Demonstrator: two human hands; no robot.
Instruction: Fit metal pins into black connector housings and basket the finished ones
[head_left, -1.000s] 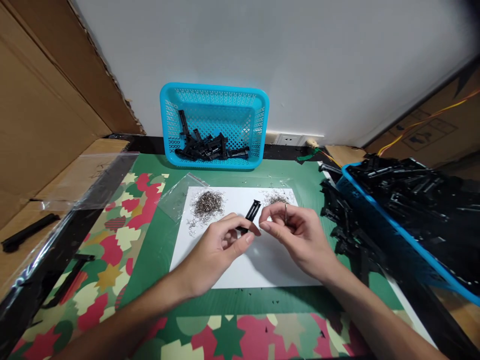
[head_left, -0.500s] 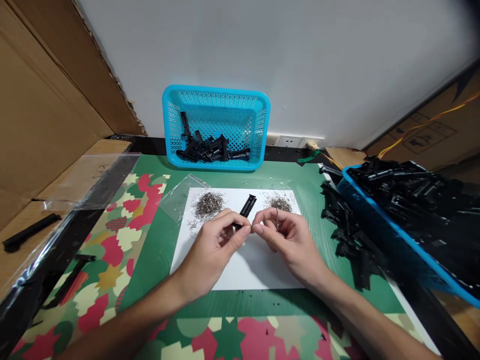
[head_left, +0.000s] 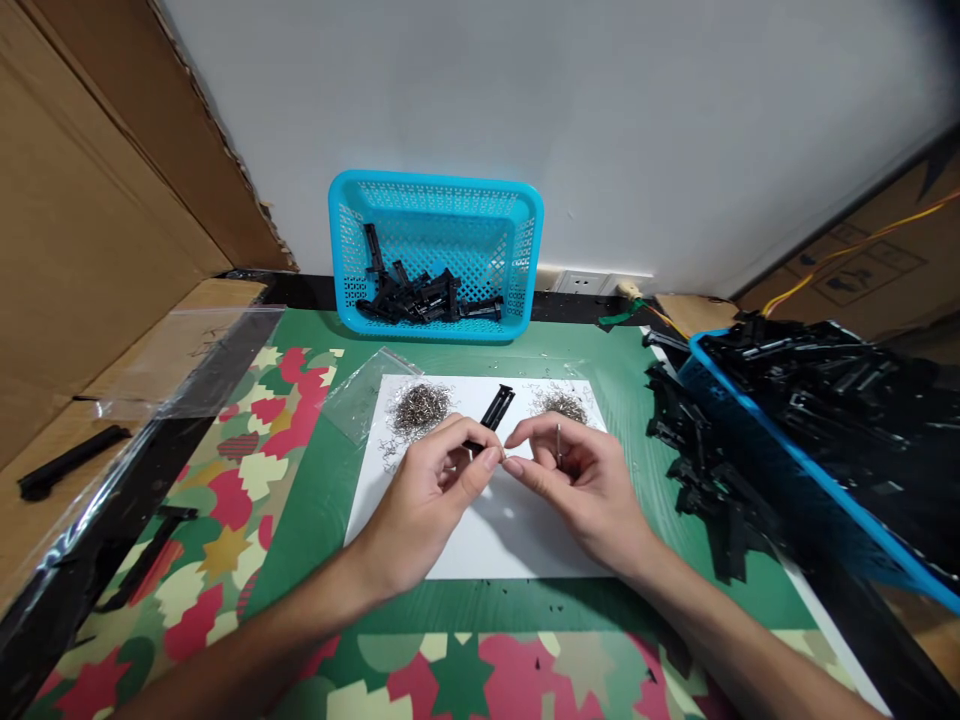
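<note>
My left hand [head_left: 442, 480] grips a narrow black plastic part [head_left: 497, 407] between thumb and curled fingers. The part tilts up and away over a white sheet [head_left: 480, 540]. My right hand [head_left: 577, 475] meets it at the near end, its thumb and forefinger bent close to my left fingertips with a small gap between them. Whatever tiny piece is at those fingertips is too small to make out. A thin metallic band [head_left: 559, 443] shows among my right fingers. Small metal pieces lie in a left pile [head_left: 421, 408] and a right pile [head_left: 561, 405], just beyond my hands.
A blue basket [head_left: 339, 250] with several black parts stands against the wall. To the right, another blue bin [head_left: 825, 490] is heaped with black parts, and loose black parts [head_left: 694, 450] lie beside it. Clear plastic bags [head_left: 367, 390] and a black part [head_left: 71, 462] are at left.
My right forefinger has lifted slightly away from the thumb, opening a small gap at the fingertips. My left hand keeps its hold on the black part. The view has shifted slightly.
</note>
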